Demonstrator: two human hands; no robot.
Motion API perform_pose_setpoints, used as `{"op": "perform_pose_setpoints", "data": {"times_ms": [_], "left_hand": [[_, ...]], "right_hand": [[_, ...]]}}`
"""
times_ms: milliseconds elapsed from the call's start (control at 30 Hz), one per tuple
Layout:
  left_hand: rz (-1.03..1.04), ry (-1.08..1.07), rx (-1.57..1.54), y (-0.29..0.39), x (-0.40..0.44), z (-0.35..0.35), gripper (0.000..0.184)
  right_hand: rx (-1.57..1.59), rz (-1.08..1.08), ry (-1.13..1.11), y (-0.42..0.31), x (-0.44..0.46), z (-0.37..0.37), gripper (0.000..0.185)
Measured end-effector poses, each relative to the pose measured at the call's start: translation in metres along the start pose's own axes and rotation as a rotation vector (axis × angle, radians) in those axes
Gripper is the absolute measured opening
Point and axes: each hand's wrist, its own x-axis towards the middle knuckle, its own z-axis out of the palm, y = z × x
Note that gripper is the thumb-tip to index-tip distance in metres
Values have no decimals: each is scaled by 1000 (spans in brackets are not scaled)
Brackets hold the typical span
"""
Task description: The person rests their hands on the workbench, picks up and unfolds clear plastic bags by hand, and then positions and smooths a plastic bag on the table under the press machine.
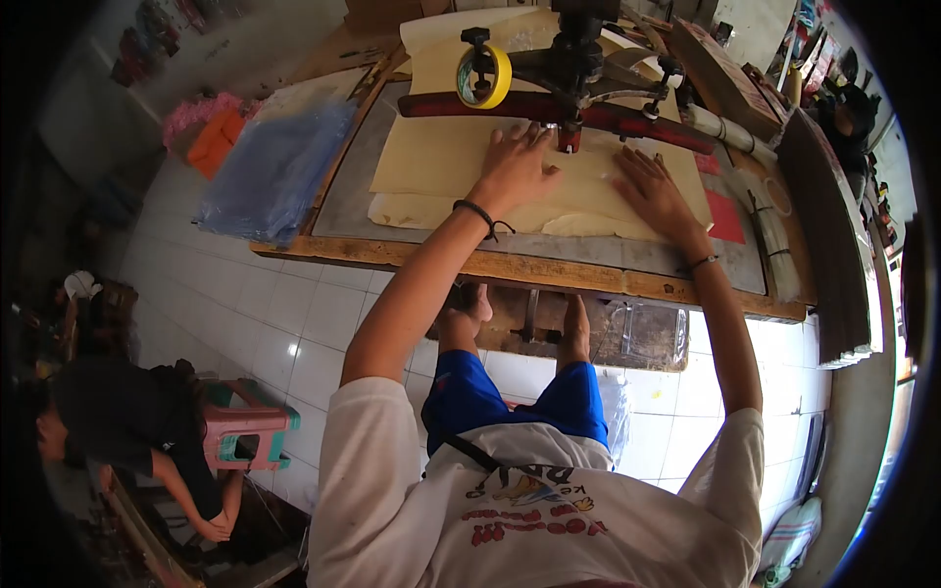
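A stack of tan paper sheets (pixel 441 167) lies on the grey tabletop (pixel 353 196). My left hand (pixel 518 174) rests on the top sheet, fingers stretched forward beneath the curved red bar (pixel 446 105) of a black machine (pixel 578 59). Its fingertips are close to a small shiny metal part by the machine's red-tipped centre piece (pixel 569 140). Flat on the right side of the sheets lies my right hand (pixel 659 196), fingers extended, holding nothing. A yellow tape roll (pixel 502 78) hangs from a clamp on the machine's left arm.
Clear bluish plastic sheets (pixel 279 162) and an orange bag (pixel 216 142) sit left of the table. Wrapped rolls (pixel 769 216) and a tall stack of boards (pixel 828 245) stand right. Behind me on the left, a person in black (pixel 137 421) bends beside stacked stools (pixel 250 436).
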Motion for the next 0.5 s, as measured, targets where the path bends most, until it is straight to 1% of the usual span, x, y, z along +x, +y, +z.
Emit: {"op": "perform_pose_setpoints", "data": {"times_ms": [67,300,400,500], "left_hand": [[-39,-72,-13,2,-2,0,64],[-103,-103,-64,0,-7,5,69],[-133,-108,-86,4,-10,4,71],[-140,-101,-65,3,-11,3,71]], "right_hand": [[-5,-5,-5,1,-1,0,57],[17,3,19,4,-1,1,52],[-33,12,51,9,-3,-1,50],[14,130,184,4,-12,-2,49]]}}
